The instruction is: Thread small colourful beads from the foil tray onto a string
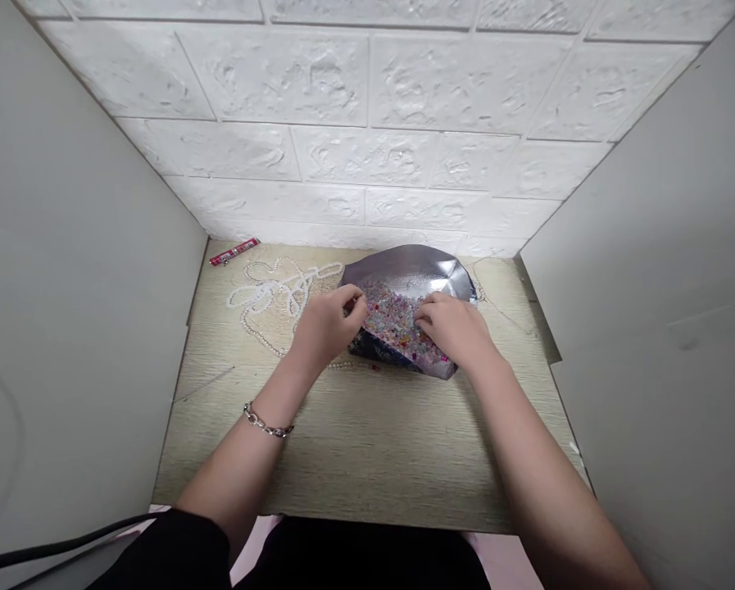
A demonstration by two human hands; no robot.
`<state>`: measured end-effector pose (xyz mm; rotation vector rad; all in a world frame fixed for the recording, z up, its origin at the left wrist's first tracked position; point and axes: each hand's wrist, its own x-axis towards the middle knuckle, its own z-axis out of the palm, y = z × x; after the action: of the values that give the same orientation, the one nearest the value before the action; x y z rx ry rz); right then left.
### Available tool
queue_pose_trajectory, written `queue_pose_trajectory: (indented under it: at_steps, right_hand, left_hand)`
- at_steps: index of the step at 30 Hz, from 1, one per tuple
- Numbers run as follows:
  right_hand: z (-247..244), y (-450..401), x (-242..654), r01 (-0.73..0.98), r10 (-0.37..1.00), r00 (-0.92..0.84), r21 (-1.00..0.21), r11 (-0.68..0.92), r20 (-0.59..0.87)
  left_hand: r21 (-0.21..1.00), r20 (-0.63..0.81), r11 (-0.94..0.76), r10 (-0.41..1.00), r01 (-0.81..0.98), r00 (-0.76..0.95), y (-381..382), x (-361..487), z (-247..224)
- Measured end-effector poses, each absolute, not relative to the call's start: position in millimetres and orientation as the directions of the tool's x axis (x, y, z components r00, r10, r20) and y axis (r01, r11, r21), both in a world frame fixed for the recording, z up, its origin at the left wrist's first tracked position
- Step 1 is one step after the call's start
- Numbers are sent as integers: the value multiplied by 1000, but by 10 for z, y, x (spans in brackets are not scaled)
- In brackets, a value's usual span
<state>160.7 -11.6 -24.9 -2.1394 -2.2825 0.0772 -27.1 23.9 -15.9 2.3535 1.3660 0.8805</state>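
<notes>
An open bag [404,262] with a silvery inside lies on the table, holding a heap of small multicoloured beads [397,319]. Over the bag's left edge is my left hand [336,315], thumb and index finger pinched together; what they hold, if anything, is too small to see. My right hand [450,321] has its curled fingertips at the beads on the right side of the bag, and they are partly hidden. Long strings of white beads [274,291] lie looped left of the bag, with a strand running below it to a small red piece [375,368].
A red packet [234,251] lies at the table's [392,459] back left corner. Thin thread with small beads [480,291] is right of the bag. A thin needle-like line [210,383] lies at left. White brick wall behind, grey panels on both sides.
</notes>
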Motion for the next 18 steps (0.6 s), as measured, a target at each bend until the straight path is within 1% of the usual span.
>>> queue_pose_trajectory:
  at_steps: [4, 6, 7, 9, 13, 16, 18]
  right_hand:
    - [-278, -124, 1565, 997, 997, -72, -2, 72, -15]
    - [-282, -129, 1542, 995, 995, -95, -9, 95, 14]
    - [-279, -131, 1533, 994, 994, -103, -33, 105, 41]
    - [-260, -134, 1529, 985, 989, -94, -136, 109, 112]
    - [-185, -156, 1583, 897, 966, 27, -433, 90, 257]
    - [-129, -215, 1649, 830, 927, 141, -552, 82, 348]
    - [-110, -266, 1680, 787, 912, 198, -613, 70, 359]
  left_hand:
    - [500, 457, -575, 810, 648, 366, 220, -235, -166]
    - [495, 528, -606, 779, 623, 338, 200, -215, -147]
    - [500, 557, -617, 766, 608, 320, 188, -206, -134]
    - [524, 585, -630, 756, 574, 295, 162, -196, -107]
    - [577, 546, -618, 778, 534, 310, 114, -192, -77]
    - [607, 502, -595, 801, 526, 326, 91, -191, -76]
    - [616, 479, -589, 807, 524, 345, 82, -187, -75]
